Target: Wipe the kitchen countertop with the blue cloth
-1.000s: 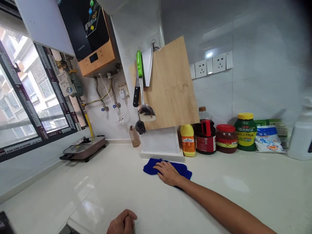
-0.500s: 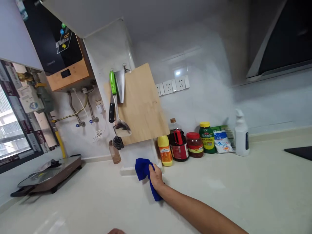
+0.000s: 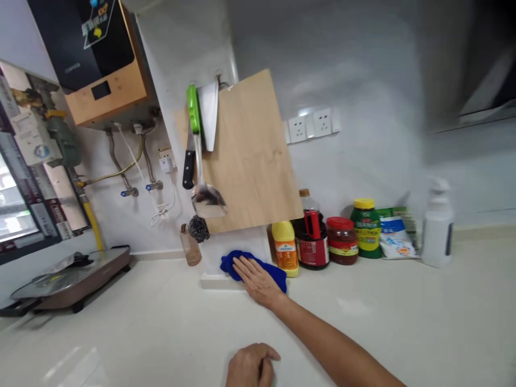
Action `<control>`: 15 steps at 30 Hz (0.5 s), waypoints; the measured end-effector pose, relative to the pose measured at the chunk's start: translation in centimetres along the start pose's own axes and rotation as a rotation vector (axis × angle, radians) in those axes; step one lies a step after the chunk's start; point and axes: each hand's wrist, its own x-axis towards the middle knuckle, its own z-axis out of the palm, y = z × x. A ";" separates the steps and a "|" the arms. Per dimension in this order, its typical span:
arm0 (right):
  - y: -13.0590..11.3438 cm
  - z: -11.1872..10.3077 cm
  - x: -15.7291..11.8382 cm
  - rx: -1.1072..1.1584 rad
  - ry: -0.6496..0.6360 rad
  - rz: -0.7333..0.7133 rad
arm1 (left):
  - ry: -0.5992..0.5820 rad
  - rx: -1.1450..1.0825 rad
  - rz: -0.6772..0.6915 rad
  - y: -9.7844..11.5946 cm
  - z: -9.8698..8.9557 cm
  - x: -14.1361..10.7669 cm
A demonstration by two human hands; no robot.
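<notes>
My right hand [image 3: 258, 279] lies with its fingers stretched out on a blue cloth [image 3: 277, 271]. It presses the cloth against the low white ledge [image 3: 221, 282] at the foot of the wall pillar. The cloth is spread sideways under the palm, its right end close to a yellow bottle [image 3: 285, 250]. At the bottom edge my left hand [image 3: 250, 366] is near the countertop [image 3: 169, 328]. Its fingers are loosely curled, with the index finger and thumb apart and nothing seen between them.
Above hang a wooden cutting board [image 3: 252, 156], a cleaver [image 3: 208, 115], a spatula [image 3: 207, 199] and a scrubber [image 3: 199, 228]. A sauce jug [image 3: 312, 250], red-lidded jar [image 3: 342, 242], green bottle [image 3: 366, 231] and spray bottle [image 3: 437, 231] line the right. An electric pan [image 3: 68, 279] stands left.
My right hand has gone from clutching the bunched cloth to lying flat on it against the ledge. The cloth is spread out more. My left hand has come further into view.
</notes>
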 end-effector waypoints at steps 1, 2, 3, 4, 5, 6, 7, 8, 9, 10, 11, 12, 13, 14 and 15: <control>-0.1 0.1 0.4 0.015 -0.004 0.007 | 0.008 0.008 0.009 0.1 0.0 -0.2; -0.2 0.1 0.9 0.028 -0.006 0.011 | 0.016 0.017 0.015 0.1 0.0 -0.3; -0.2 0.1 1.5 0.039 -0.005 0.009 | 0.023 0.020 0.016 0.2 -0.1 -0.4; -0.1 0.0 2.3 0.048 -0.002 -0.001 | 0.028 0.013 0.010 0.3 -0.1 -0.5; 0.0 -0.1 3.3 0.055 0.003 -0.021 | 0.031 0.002 0.009 0.3 -0.2 -0.5; 0.2 -0.2 4.4 0.058 0.009 -0.045 | 0.029 -0.014 0.009 0.3 -0.2 -0.5; 0.5 -0.4 5.6 0.058 0.013 -0.074 | 0.021 -0.037 0.010 0.2 -0.3 -0.5; 0.9 -0.5 6.7 0.055 0.018 -0.105 | 0.010 -0.060 0.010 0.1 -0.3 -0.5; 1.5 -0.7 7.8 0.050 0.020 -0.139 | -0.001 -0.081 0.011 -0.1 -0.4 -0.5; 2.1 -0.9 8.8 0.045 0.022 -0.177 | -0.009 -0.102 0.014 -0.3 -0.4 -0.5; 2.9 -1.1 9.5 0.038 0.022 -0.222 | -0.013 -0.123 0.020 -0.6 -0.4 -0.6; 3.6 -1.4 10.0 0.030 0.020 -0.268 | -0.012 -0.143 0.029 -0.8 -0.4 -0.6; 4.4 -1.7 10.2 0.020 0.013 -0.313 | -0.010 -0.162 0.040 -1.1 -0.3 -0.6; 5.2 -2.1 10.2 0.009 0.006 -0.349 | -0.008 -0.179 0.053 -1.4 -0.3 -0.7; 6.0 -2.6 9.9 -0.002 0.000 -0.373 | -0.004 -0.188 0.066 -1.7 -0.2 -0.7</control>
